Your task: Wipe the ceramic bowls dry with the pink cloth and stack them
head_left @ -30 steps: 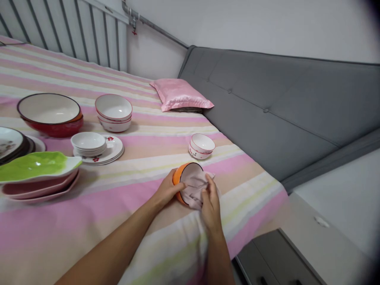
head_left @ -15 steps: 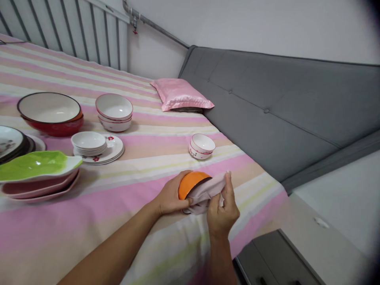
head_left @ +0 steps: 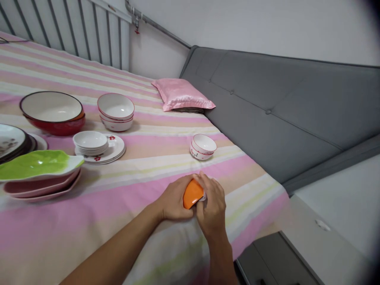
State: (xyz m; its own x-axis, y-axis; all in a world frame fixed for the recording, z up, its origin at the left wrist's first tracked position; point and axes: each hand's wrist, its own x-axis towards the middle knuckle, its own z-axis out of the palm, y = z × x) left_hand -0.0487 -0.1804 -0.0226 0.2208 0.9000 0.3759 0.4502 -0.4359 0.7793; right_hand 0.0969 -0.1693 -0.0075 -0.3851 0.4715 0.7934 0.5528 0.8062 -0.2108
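Note:
My left hand [head_left: 176,198] is closed around the side of an orange bowl [head_left: 192,193], held tilted above the near part of the bed. My right hand [head_left: 211,202] curls over the bowl's other side, its fingers pressed against the rim. A small bit of pale cloth [head_left: 203,197] shows beneath the right fingers; most of it is hidden by the hand and bowl. Just beyond the hands, two small white bowls with red rims [head_left: 203,147] sit stacked on the striped bedsheet [head_left: 142,186].
To the left are large red bowls [head_left: 56,126], white bowls [head_left: 115,113], small white dishes [head_left: 90,140] on flowered plates [head_left: 117,150], a green leaf-shaped dish [head_left: 38,163] over pink dishes [head_left: 44,188], and dark-edged plates [head_left: 13,142]. A pink pillow [head_left: 184,95] lies by the grey headboard [head_left: 267,95].
My right hand has moved left from holding the cloth out beside the bowl to pressing against the bowl. The cloth is now mostly covered, and the bowl has turned in my hands.

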